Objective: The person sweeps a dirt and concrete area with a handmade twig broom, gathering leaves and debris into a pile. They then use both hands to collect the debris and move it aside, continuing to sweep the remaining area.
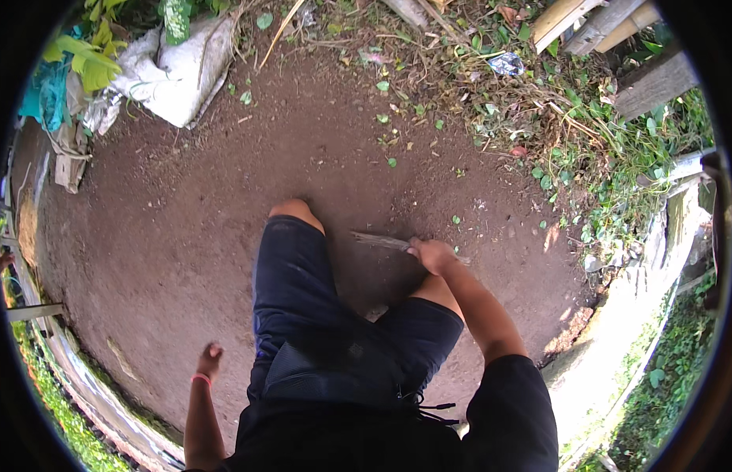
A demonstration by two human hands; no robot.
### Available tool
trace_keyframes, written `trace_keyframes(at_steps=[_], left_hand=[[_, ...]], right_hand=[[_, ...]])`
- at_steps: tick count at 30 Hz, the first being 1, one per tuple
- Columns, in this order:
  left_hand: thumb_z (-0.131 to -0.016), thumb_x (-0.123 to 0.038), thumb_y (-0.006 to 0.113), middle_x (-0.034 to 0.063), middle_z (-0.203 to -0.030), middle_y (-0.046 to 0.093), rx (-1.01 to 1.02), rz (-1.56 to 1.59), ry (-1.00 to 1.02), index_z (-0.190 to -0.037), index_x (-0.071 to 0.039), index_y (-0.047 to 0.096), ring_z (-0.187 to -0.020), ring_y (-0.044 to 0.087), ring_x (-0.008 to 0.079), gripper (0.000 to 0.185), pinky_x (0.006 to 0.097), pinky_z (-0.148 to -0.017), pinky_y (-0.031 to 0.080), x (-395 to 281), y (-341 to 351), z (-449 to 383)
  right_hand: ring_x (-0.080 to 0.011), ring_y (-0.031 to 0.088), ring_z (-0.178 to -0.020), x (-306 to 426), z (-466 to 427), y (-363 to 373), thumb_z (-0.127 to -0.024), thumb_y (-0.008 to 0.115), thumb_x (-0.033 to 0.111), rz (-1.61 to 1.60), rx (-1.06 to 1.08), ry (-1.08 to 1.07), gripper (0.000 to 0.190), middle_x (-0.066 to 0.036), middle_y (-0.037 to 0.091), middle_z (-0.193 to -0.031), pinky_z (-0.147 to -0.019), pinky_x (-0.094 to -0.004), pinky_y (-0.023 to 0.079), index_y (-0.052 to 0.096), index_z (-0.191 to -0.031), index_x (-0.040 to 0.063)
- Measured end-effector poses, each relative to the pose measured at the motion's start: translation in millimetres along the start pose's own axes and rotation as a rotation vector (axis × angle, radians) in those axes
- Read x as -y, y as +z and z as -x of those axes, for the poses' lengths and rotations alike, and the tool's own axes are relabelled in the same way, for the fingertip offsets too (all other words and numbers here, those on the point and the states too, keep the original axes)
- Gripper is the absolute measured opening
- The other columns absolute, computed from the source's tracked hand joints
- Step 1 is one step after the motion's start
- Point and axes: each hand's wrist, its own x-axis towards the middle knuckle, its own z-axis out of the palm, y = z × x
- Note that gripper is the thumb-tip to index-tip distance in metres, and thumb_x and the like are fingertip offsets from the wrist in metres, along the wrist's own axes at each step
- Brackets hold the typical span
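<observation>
My right hand [432,255] grips a thin bundle of dry grey sticks [381,240] in front of my right knee. The bundle lies roughly level across the view, its longer end pointing left and a short end showing behind my hand. Low at my left side hangs my left hand [211,359], its fingers curled in and no object visible in it. A pink-red band [202,378] circles that wrist. Beneath both hands is brown bare soil [165,253]. My knees are bent, in dark shorts [295,271].
A white sack [192,71] lies at the upper left, near teal plastic [44,97] and a wood block [70,159]. Cut weeds and dry litter [519,112] cover the upper right, with a foil wrapper [506,64] and wooden posts [658,82]. A sunlit ledge [613,330] borders the right.
</observation>
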Motion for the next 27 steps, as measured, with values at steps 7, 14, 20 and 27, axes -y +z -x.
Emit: trace_keyframes(at_steps=[7,14,20,27], left_hand=[[-0.106,-0.012,0.061,0.0088,-0.137,0.065,-0.033,0.344,0.347,-0.139,-0.006,0.059,-0.123,0.062,0.0189,0.034,0.0320,-0.104,0.050,-199,-39,-30],[-0.104,-0.011,0.062,0.0098,-0.128,0.068,-0.039,0.293,-0.007,-0.138,-0.005,0.059,-0.119,0.065,0.0213,0.035,0.0333,-0.104,0.051,-154,15,-100],[-0.102,-0.006,0.061,0.0125,-0.126,0.071,0.090,0.253,0.080,-0.136,-0.003,0.060,-0.118,0.067,0.0208,0.034,0.0335,-0.102,0.052,-101,20,-71],[-0.102,-0.006,0.061,0.0124,-0.133,0.066,-0.192,0.418,-0.102,-0.139,-0.004,0.058,-0.125,0.062,0.0227,0.037,0.0364,-0.108,0.049,-86,17,-112]], right_hand=[[-0.0496,0.067,-0.112,-133,-9,-39,-0.109,0.043,0.051,-0.845,-0.690,0.977,0.057,-0.030,0.071,-0.118,-0.093,-0.0553,0.053,0.065,-0.126,0.001],[-0.0528,0.067,-0.098,54,-47,-33,-0.110,0.047,0.046,-0.091,-0.106,0.023,0.039,-0.028,0.071,-0.097,-0.085,-0.0604,0.052,0.048,-0.126,0.011],[-0.0412,0.071,-0.080,-8,-130,-97,-0.111,0.047,0.042,-0.398,-0.753,0.458,0.038,-0.024,0.072,-0.094,-0.070,-0.0535,0.055,0.054,-0.124,0.007],[-0.0119,0.041,-0.055,52,-94,-71,-0.111,0.047,0.047,-1.734,-0.485,0.517,0.037,0.001,0.045,-0.073,-0.050,-0.0309,0.037,0.055,-0.116,0.012]])
